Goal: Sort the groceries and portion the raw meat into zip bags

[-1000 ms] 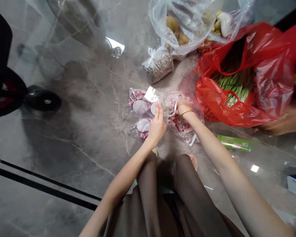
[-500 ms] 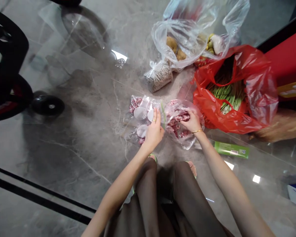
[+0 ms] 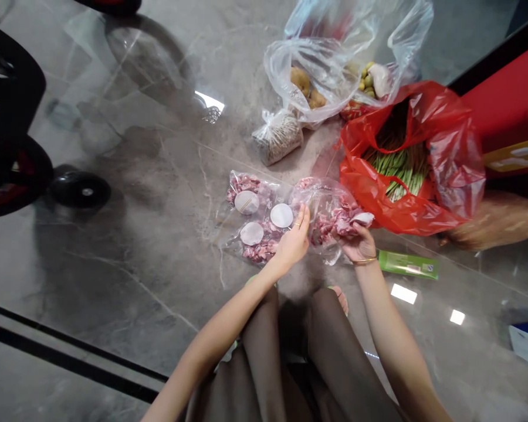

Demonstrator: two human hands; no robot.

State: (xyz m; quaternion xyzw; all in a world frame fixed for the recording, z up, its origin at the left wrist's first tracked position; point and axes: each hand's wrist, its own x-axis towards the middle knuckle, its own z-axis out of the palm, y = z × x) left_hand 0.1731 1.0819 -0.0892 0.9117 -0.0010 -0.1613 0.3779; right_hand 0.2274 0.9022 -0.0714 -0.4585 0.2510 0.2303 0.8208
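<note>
Raw meat pieces lie in a thin clear plastic bag on the floor in front of my knees. My right hand is closed on a meat piece with a pale end, at that bag's right side. To the left lies a flat clear zip bag with meat and several pale round discs showing. My left hand holds the zip bag's right edge, fingers straight and pressed together; its thumb is hidden.
A red plastic bag of green stalks stands at the right, near a green packet. Beyond are a tied bag of small pale bits and a clear bag with potatoes. A black wheel stands at the left.
My right hand has moved right and nearer me, now with a pale-ended meat piece. My left hand has shifted right with the zip bag's edge, and that bag lies more spread out.
</note>
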